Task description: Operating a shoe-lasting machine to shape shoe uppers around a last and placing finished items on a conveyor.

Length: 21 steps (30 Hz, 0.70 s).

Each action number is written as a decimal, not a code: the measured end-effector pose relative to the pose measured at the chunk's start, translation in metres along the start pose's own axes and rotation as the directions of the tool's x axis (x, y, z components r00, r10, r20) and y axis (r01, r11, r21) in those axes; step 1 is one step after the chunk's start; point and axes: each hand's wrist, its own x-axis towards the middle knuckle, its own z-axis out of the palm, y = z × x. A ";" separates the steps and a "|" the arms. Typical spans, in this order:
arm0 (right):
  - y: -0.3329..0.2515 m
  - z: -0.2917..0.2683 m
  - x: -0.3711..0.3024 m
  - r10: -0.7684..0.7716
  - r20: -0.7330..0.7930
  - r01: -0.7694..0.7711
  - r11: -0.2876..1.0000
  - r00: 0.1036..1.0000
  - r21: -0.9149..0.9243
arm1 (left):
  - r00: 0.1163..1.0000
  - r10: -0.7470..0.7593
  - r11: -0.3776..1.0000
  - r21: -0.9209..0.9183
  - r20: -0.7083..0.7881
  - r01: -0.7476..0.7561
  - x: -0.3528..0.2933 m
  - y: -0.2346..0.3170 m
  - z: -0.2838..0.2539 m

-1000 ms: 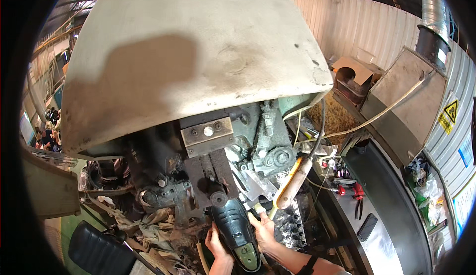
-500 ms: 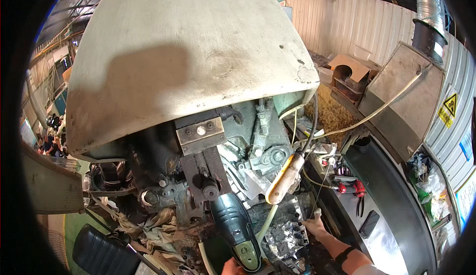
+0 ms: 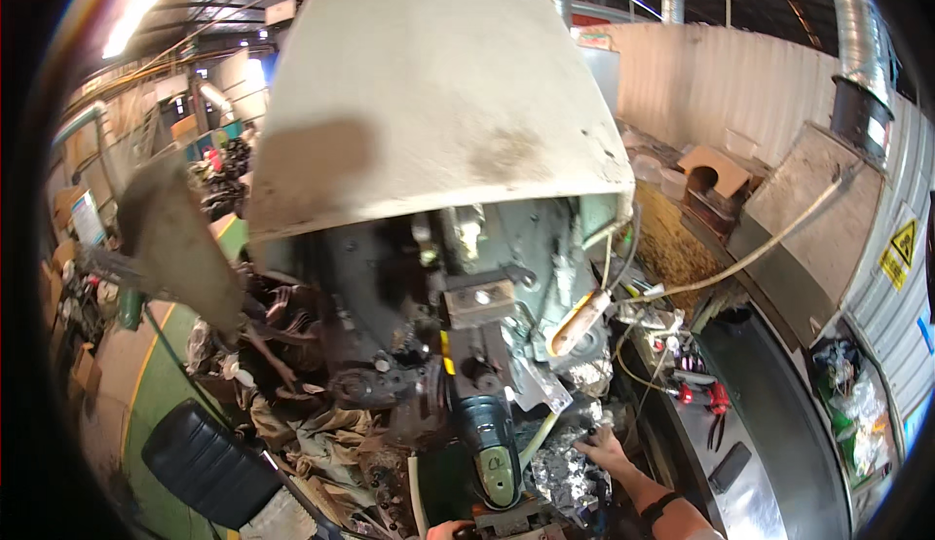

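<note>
Shoe on its form: a glossy black shoe (image 3: 484,425) fitted over a green last (image 3: 499,482) is standing at the lower middle of the machine, its far end sitting just below a dark metal plate (image 3: 477,350) with a round boss
Left hand: the left hand (image 3: 450,530) is showing only in part at the bottom edge, near the heel side of the last and just beside a small black knob (image 3: 468,532); whether its fingers are apart or together, I cannot tell
Right hand: the right hand (image 3: 608,452) is reaching in from the lower right, its fingers at the right edge of a block wrapped in crumpled silver material (image 3: 568,472); I cannot tell whether they are gripping, and a black band (image 3: 658,509) is circling the forearm
Above the shoe: a bolted rectangular metal block (image 3: 480,302) is sitting over the plate, and a large cream-coloured hood (image 3: 438,92) is covering the top
Hanging handle: a worn brown-and-yellow handle (image 3: 579,324) is hanging at a slant from a dark cable
Right bench: a red-and-black hand tool (image 3: 717,399) and a flat black rectangular object (image 3: 730,468) are lying there
Left side: a black padded seat (image 3: 203,462) is standing near crumpled beige cloth (image 3: 317,443)
</note>
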 end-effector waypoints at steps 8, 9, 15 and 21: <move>-0.159 -0.020 -0.180 -0.463 -0.081 0.468 0.850 0.882 0.242 | 0.680 -0.326 0.463 -0.738 -0.657 -0.491 -0.131 0.031 -0.119; -0.169 -0.012 -0.207 -0.483 -0.067 0.484 0.839 0.873 0.247 | 0.714 -0.345 0.371 -0.787 -0.610 -0.493 -0.130 0.024 -0.132; -0.177 0.042 -0.310 -0.801 0.564 0.960 0.274 0.201 0.048 | 0.852 -0.261 0.204 -0.888 -0.454 -0.411 -0.083 0.103 -0.146; -0.213 -0.021 -0.349 -0.951 0.114 0.954 0.274 0.288 -0.124 | 0.975 0.084 0.037 -0.977 -0.204 -0.208 -0.035 0.203 -0.085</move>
